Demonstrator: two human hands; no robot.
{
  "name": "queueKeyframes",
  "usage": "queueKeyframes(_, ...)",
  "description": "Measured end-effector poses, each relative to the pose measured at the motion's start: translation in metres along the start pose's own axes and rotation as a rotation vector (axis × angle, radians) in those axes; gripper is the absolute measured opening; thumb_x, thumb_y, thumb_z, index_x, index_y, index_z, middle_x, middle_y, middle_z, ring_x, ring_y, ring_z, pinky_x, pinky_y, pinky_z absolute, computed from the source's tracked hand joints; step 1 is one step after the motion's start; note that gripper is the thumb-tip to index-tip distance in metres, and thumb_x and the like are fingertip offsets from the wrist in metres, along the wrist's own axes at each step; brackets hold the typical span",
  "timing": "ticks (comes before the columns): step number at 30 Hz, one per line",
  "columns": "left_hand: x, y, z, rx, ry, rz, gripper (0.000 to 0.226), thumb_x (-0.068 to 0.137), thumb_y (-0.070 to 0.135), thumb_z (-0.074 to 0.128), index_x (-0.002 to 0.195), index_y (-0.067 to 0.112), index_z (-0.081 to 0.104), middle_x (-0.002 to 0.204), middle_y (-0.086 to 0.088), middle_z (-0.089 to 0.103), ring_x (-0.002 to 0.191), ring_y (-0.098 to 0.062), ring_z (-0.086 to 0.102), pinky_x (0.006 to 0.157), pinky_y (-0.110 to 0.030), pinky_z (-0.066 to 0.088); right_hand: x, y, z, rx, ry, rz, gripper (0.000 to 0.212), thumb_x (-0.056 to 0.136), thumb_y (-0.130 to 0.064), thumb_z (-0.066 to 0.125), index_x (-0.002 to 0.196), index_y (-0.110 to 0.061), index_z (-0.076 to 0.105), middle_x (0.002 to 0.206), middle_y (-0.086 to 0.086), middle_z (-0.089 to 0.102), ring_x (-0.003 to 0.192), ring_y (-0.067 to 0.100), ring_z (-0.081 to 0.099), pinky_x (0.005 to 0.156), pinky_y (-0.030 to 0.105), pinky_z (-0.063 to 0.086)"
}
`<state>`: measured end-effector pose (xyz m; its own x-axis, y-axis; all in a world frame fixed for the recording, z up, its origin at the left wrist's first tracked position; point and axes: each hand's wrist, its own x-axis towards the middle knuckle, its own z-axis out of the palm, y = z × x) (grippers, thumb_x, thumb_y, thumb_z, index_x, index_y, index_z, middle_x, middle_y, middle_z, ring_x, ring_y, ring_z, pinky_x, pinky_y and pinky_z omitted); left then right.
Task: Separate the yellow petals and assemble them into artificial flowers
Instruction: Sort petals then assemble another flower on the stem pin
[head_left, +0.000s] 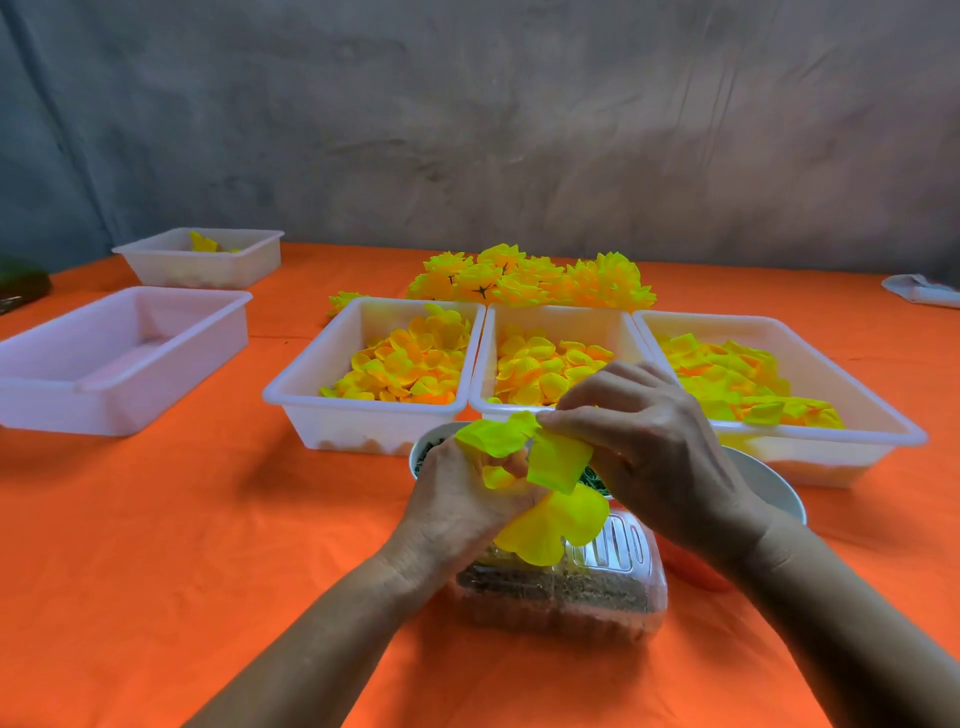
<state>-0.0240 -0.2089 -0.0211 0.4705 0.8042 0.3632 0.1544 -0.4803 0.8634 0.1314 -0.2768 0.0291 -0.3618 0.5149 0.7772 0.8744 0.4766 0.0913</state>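
Where both hands (545, 467) pinch: crumpled yellow petals (558, 512).

No text, label, brand, number or sign can be read anywhere.

Single head-worn wide-angle view, no second camera to overlap. Looks forward and down across the orange bench (156, 519) toward the grey back wall (519, 130). Close range: both forearms enter from the bottom edge, left hand (457, 499) and right hand (649, 447) sit near centre frame. Edges curve slightly from lens distortion; the bench's far edge falls about a third of the way down.
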Motion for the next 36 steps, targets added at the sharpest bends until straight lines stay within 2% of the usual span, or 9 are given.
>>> queueKeyframes(5, -0.002, -0.003, -0.004, -0.106, -0.045, -0.04, 0.021, 0.067, 0.022, 0.083, 0.08, 0.013, 0.07, 0.076, 0.005, 0.068, 0.071, -0.009, 0.059, 0.074, -0.043, 0.054, -0.001, -0.002, 0.001, -0.1, 0.027, -0.061, 0.03, 0.093, -0.019, 0.048, 0.09, -0.007, 0.075, 0.08, 0.009, 0.069, 0.069, 0.028, 0.064, 0.062, 0.036, 0.046)
queueKeyframes(9, -0.004, -0.003, -0.007, -0.209, -0.059, -0.074, 0.019, 0.065, 0.017, 0.084, 0.071, 0.025, 0.067, 0.068, 0.019, 0.063, 0.068, -0.002, 0.058, 0.071, -0.031, 0.048, -0.004, -0.003, 0.004, -0.118, 0.032, -0.058, 0.037, 0.098, -0.022, 0.042, 0.092, -0.006, 0.075, 0.082, 0.009, 0.07, 0.07, 0.028, 0.065, 0.062, 0.038, 0.047)
queueKeyframes(14, -0.006, 0.003, -0.013, -0.262, -0.108, -0.041, 0.018, 0.077, 0.002, 0.072, 0.09, 0.014, 0.072, 0.084, 0.003, 0.072, 0.071, 0.0, 0.064, 0.069, -0.018, 0.049, -0.008, -0.003, 0.005, -0.122, 0.015, -0.057, 0.039, 0.099, -0.021, 0.038, 0.096, -0.005, 0.074, 0.082, 0.008, 0.07, 0.071, 0.027, 0.064, 0.064, 0.037, 0.048)
queueKeyframes(19, -0.005, 0.006, -0.024, -0.431, -0.143, -0.096, 0.021, 0.075, -0.003, 0.066, 0.094, 0.005, 0.071, 0.096, -0.008, 0.071, 0.089, -0.014, 0.065, 0.082, -0.025, 0.052, -0.013, 0.0, 0.007, -0.141, 0.02, -0.051, 0.019, 0.088, -0.009, 0.058, 0.1, -0.004, 0.072, 0.082, 0.008, 0.07, 0.072, 0.027, 0.064, 0.063, 0.038, 0.048)
queueKeyframes(21, -0.004, 0.008, -0.027, -0.536, -0.121, -0.168, 0.023, 0.068, 0.002, 0.057, 0.087, -0.002, 0.069, 0.087, -0.012, 0.068, 0.082, -0.017, 0.063, 0.074, -0.023, 0.052, -0.014, 0.001, 0.009, -0.147, 0.021, -0.04, 0.02, 0.083, -0.006, 0.064, 0.102, -0.004, 0.072, 0.082, 0.008, 0.07, 0.071, 0.027, 0.064, 0.063, 0.038, 0.048)
queueKeyframes(24, 0.001, 0.009, -0.034, -0.61, -0.044, -0.265, 0.025, 0.067, 0.021, 0.05, 0.071, 0.009, 0.072, 0.086, -0.007, 0.069, 0.089, -0.02, 0.059, 0.086, -0.036, 0.04, -0.016, 0.001, 0.012, -0.149, 0.034, -0.017, 0.024, 0.086, -0.008, 0.063, 0.108, -0.003, 0.069, 0.078, 0.008, 0.07, 0.07, 0.027, 0.063, 0.062, 0.039, 0.047)
queueKeyframes(29, 0.008, 0.021, -0.03, -0.484, 0.014, -0.405, 0.071, 0.05, 0.064, 0.065, 0.096, 0.01, 0.068, 0.109, -0.018, 0.068, 0.103, -0.029, 0.062, 0.093, -0.041, 0.038, -0.018, -0.002, 0.012, -0.122, 0.035, 0.013, 0.024, 0.09, -0.016, 0.056, 0.103, -0.002, 0.069, 0.078, 0.007, 0.07, 0.072, 0.027, 0.063, 0.064, 0.039, 0.048)
queueKeyframes(32, 0.01, 0.026, -0.023, -0.442, 0.04, -0.439, 0.058, 0.046, 0.055, 0.07, 0.087, 0.014, 0.072, 0.099, -0.012, 0.07, 0.096, -0.025, 0.061, 0.088, -0.04, 0.04, -0.019, -0.003, 0.012, -0.097, 0.032, 0.05, 0.019, 0.089, -0.017, 0.056, 0.091, -0.003, 0.069, 0.077, 0.006, 0.068, 0.072, 0.027, 0.063, 0.065, 0.038, 0.047)
queueKeyframes(36, 0.013, 0.02, -0.022, -0.433, -0.029, -0.458, 0.012, 0.069, 0.024, 0.075, 0.059, 0.018, 0.074, 0.069, 0.001, 0.071, 0.063, -0.008, 0.064, 0.06, -0.02, 0.048, -0.022, -0.002, 0.013, -0.081, 0.01, 0.074, 0.013, 0.081, -0.01, 0.06, 0.086, -0.002, 0.069, 0.078, 0.007, 0.069, 0.076, 0.028, 0.065, 0.067, 0.039, 0.049)
